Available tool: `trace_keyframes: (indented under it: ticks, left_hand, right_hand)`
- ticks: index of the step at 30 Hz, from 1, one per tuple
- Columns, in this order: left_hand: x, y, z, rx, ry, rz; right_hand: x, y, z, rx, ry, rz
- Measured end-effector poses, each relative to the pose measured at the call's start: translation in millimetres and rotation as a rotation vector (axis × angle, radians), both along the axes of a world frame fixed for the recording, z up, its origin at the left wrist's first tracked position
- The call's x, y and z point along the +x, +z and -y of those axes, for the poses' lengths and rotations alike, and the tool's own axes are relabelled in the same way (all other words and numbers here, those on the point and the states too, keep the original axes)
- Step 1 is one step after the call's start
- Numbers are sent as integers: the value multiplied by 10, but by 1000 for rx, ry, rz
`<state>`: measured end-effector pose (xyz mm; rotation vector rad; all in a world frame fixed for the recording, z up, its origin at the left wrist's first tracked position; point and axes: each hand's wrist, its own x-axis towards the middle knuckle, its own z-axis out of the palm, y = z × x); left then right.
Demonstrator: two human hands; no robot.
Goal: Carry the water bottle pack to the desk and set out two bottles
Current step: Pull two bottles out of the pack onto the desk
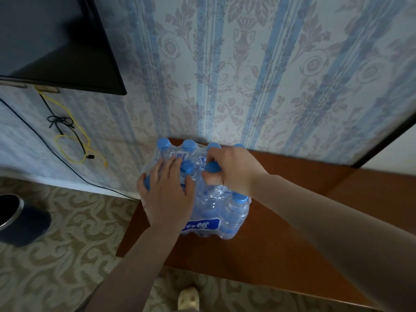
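A shrink-wrapped pack of clear water bottles [225,212] with blue caps stands on the left end of the brown wooden desk [281,244], close to the wall. My left hand [166,194] lies flat on the pack's top left, fingers spread over the caps and wrap. My right hand [229,170] is closed around the blue cap of one bottle [212,167] in the middle row. The wrap looks loose and crumpled around that cap. How far the bottle stands out of the pack is hidden by my fingers.
A dark TV [56,41] hangs on the patterned wall at upper left, with black and yellow cables [72,140] dangling below. A dark round bin [20,219] stands on the carpet at left. My slipper [189,298] shows under the desk's front edge.
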<state>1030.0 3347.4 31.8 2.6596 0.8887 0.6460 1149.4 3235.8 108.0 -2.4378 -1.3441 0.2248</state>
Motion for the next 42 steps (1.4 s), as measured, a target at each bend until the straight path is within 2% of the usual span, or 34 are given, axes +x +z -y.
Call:
trace_keyframes:
  ticks: [5, 9, 12, 15, 17, 20, 22, 26, 31, 40, 42]
  left_hand:
    - [4, 11, 5, -17, -13, -12]
    - [1, 17, 10, -28, -9, 11]
    - [17, 26, 21, -33, 12, 3]
    - [28, 29, 32, -25, 15, 19]
    - [13, 18, 30, -14, 13, 35]
    - [-10, -9, 27, 0, 16, 45]
    - [-5, -20, 30, 11, 18, 55]
    - [13, -30, 30, 13, 31, 82]
    - [21, -52, 25, 35, 32, 79]
    - [56, -51, 29, 22, 62, 96]
    - [51, -46, 31, 24, 66, 98]
  right_hand:
    - [49, 496, 48, 296, -26, 176]
    - [72, 890, 167, 446, -97, 185]
    - [122, 1314, 370, 622, -154, 260]
    - [159, 1612, 657, 678, -236, 387]
    - [209, 1631, 906, 708, -368, 425]
    - [279, 1408, 1288, 717, -625, 364]
    - [322, 1087, 1457, 644, -742, 340]
    - [313, 234, 1674, 385, -862, 263]
    - [285, -508, 1991, 367, -1021, 182]
    - [319, -606, 1869, 379, -1089, 102]
    - [331, -559, 1866, 308, -1116, 49]
